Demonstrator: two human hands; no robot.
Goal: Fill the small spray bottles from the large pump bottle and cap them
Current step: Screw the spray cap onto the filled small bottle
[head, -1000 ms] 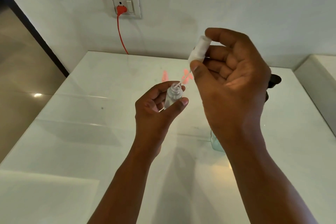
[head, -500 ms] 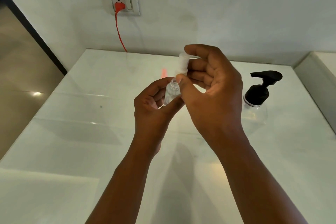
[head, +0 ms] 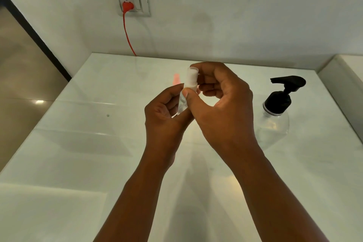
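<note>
Left hand: my left hand curls round the small spray bottle, fingers and thumb wrapped about its clear body, held up above the table.
Right hand: my right hand pinches the spray cap between thumb and forefinger; the other fingers are curled loosely behind it.
Small spray bottle: clear, tilted slightly, its lower part hidden in my left palm; I cannot tell how full it is.
Spray cap: translucent white, sitting on top of the bottle's neck, in line with the bottle; whether it is fully seated I cannot tell.
Large pump bottle: clear round body with a black pump head, the large pump bottle stands upright on the table to my right, well apart from both hands, nozzle pointing left.
Table: glossy white surface, set against the wall.
Wall socket: white plate on the wall above the far edge of the table.
Plug and cord: an orange plug sits in the socket; its orange cord drops behind the table's far edge.
</note>
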